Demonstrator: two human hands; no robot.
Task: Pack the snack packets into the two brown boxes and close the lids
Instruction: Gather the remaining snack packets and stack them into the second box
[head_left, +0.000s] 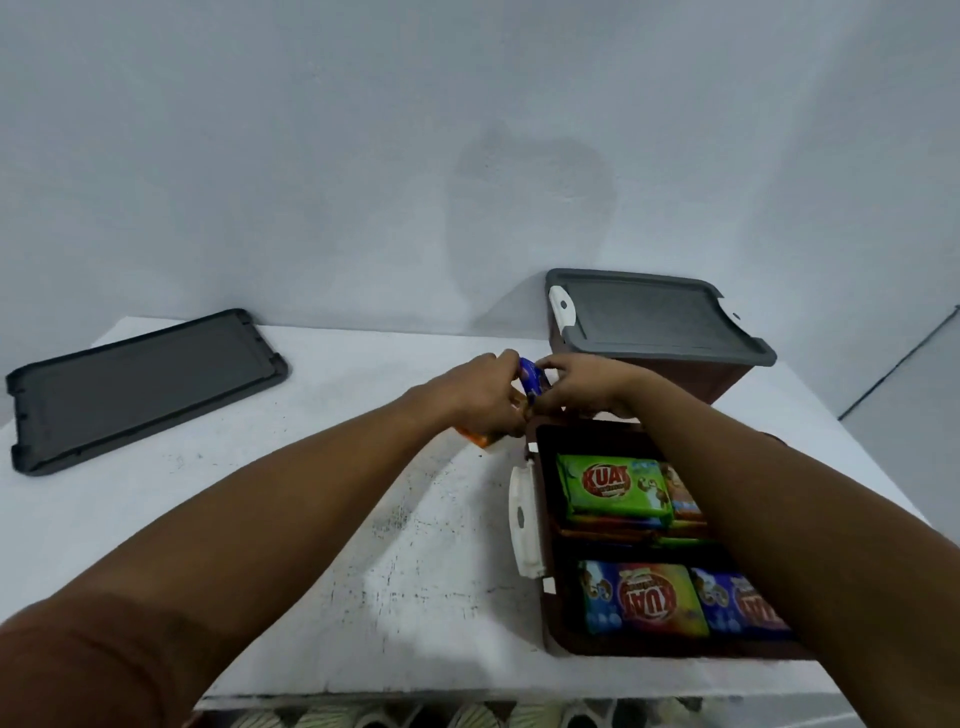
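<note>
The left hand (480, 395) and right hand (582, 387) meet just past the open box's (675, 650) far left corner, each grip closed on a blue packet (535, 382). An orange packet (480, 439) peeks out underneath. If fumbled, both could drop onto the tabletop (363, 519) and miss the crowded box.

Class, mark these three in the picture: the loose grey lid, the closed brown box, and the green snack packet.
loose grey lid (148, 387), head view, middle of its flat top.
closed brown box (722, 382), head view, its brown front wall.
green snack packet (610, 488), head view, its printed front.
</note>
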